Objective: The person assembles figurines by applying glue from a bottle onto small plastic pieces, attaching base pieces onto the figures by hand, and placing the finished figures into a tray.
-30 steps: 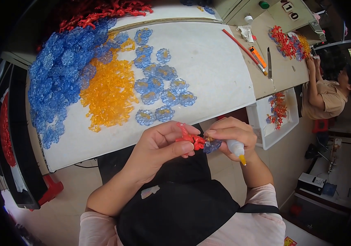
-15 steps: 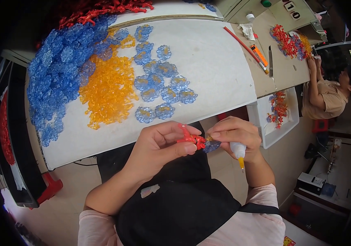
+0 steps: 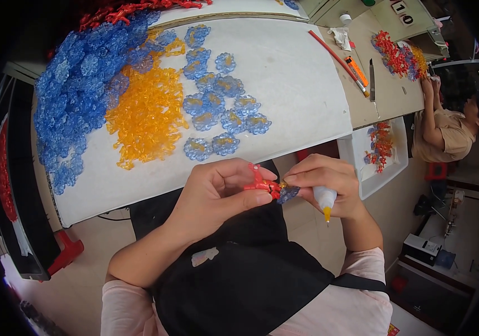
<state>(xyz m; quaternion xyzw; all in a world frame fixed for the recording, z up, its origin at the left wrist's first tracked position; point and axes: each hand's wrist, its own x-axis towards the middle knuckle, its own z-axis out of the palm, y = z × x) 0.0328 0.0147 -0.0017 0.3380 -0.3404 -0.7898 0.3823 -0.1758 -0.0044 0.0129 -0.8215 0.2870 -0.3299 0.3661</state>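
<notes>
My left hand [image 3: 211,190] is closed on a red plastic figure [image 3: 261,183], gripped between thumb and fingers above my lap. The thumb and forefinger of my right hand [image 3: 332,178] pinch a translucent blue flower-shaped piece [image 3: 289,195] with a small yellow piece on it. These touch the end of the red figure; whether they are joined I cannot tell. Tucked in the same right hand is a white squeeze bottle [image 3: 324,197] with a yellow needle tip pointing down. Its other end is hidden by the fingers.
On the white-covered table [image 3: 295,73] lie a blue heap of flower pieces [image 3: 74,95], a yellow heap [image 3: 147,117] and several blue flowers with yellow pieces [image 3: 211,103]. Rightward are a red pencil [image 3: 329,50], a knife [image 3: 371,81], a white bin [image 3: 399,159] and a co-worker [image 3: 446,129].
The red figure has turned slightly in my left fingers, against the blue and yellow pieces. Both hands keep their hold; the view has shifted a little.
</notes>
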